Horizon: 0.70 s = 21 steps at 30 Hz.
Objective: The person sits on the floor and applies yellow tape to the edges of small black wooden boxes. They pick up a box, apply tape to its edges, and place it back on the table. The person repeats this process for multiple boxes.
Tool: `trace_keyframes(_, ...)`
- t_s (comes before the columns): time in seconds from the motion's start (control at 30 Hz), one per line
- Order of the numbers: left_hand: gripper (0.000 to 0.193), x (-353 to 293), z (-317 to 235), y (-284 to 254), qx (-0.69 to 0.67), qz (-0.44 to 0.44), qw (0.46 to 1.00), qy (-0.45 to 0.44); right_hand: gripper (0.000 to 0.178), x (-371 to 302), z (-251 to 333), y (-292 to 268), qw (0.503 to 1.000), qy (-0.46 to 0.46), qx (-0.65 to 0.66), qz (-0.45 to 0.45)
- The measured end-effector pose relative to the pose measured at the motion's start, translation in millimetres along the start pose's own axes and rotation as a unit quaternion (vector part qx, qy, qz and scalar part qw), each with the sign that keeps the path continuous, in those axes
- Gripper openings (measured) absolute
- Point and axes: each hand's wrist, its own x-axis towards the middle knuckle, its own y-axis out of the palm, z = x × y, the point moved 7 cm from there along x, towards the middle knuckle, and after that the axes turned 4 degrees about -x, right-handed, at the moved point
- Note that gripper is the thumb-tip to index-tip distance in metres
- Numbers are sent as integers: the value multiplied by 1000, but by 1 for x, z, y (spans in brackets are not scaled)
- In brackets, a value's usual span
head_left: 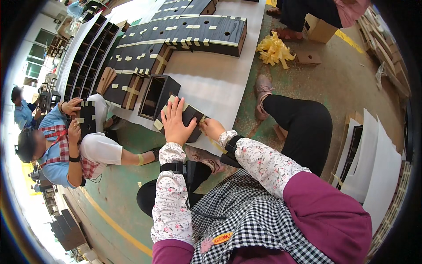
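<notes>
Left hand point(176, 122) lies flat, fingers spread, on a black taped box point(190, 118). Right hand point(212, 128) pinches the box's near edge, beside an open black box point(157, 97).

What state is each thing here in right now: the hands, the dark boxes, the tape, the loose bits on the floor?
Left hand: flat, fingers spread, on the dark box.
Right hand: at the box's right edge, fingers curled.
Dark box: lying on the white sheet, taped at its corners.
Open box: standing, hollow side showing.
Rows of boxes: laid side by side, taped.
Yellow strips: loose heap on the floor.
</notes>
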Motion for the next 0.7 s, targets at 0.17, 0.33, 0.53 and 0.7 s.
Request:
trace_keyframes(0.17, 78, 1, 0, 0, 2, 2, 1000, 0, 28, 10, -2, 0, 999, -25, -44, -16)
trace_keyframes(0.33, 79, 0, 2, 3, 4, 5, 1000, -12, 28, 15, 0, -3, 998, -7, -54, -7)
trace_keyframes(0.53, 79, 0, 1, 1, 11, 10, 1000, -14, 29, 22, -19, -9, 995, 28, -91, -27)
trace_keyframes(0.7, 79, 1, 0, 3, 16, 4, 1000, -16, 30, 9, -10, -17, 994, 1, -107, 11)
